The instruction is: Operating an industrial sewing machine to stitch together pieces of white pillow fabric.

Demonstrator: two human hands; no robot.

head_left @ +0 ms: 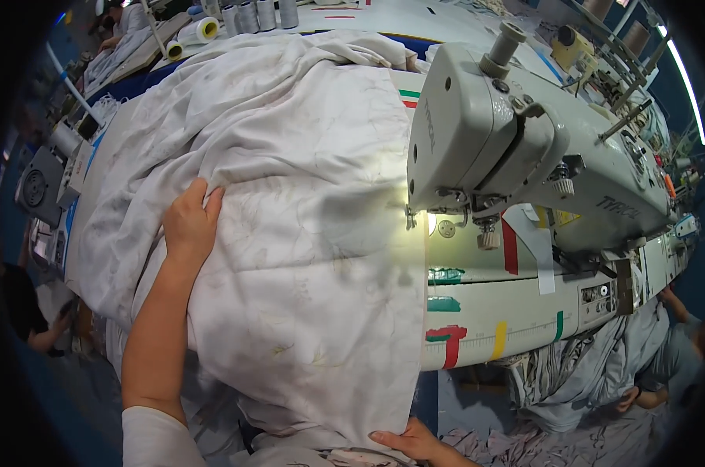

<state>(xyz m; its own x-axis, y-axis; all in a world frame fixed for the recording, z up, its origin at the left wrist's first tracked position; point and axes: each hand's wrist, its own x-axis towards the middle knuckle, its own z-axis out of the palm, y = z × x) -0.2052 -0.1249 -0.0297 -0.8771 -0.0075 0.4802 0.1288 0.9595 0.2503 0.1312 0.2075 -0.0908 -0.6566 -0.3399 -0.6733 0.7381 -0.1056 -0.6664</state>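
- The cloth [313,233] stretches between the 2 hands and well beyond them, covering the table ahead of the left grip and dropping past the near side beside the right grip.
- Left hand [189,220]: thumb and fingers closed on a raised fold of cloth. Creases fan out to the right of this grip; a lighter pinch, with the fold let flat, should ease them.
- Right hand [414,442]: clamped on the near end of the cloth's right edge, thumb on top, fingers hidden beneath. This grip is best used for direction, with only mild tension.
- The foot [411,218] of the machine [457,124] is straight ahead of the right grip, well apart from it, and to the right of the left grip. I cannot tell whether the needle is down.
- From the right grip up to the foot, the edge passes just beside the green tape [443,304] and red tape [450,346]; these could serve as sighting marks.
- The main risk, I judge, is the bunched bulk beyond the left grip dragging the edge askew. Give it slack, move both hands at 1 pace, and leave fingers clear of the foot.
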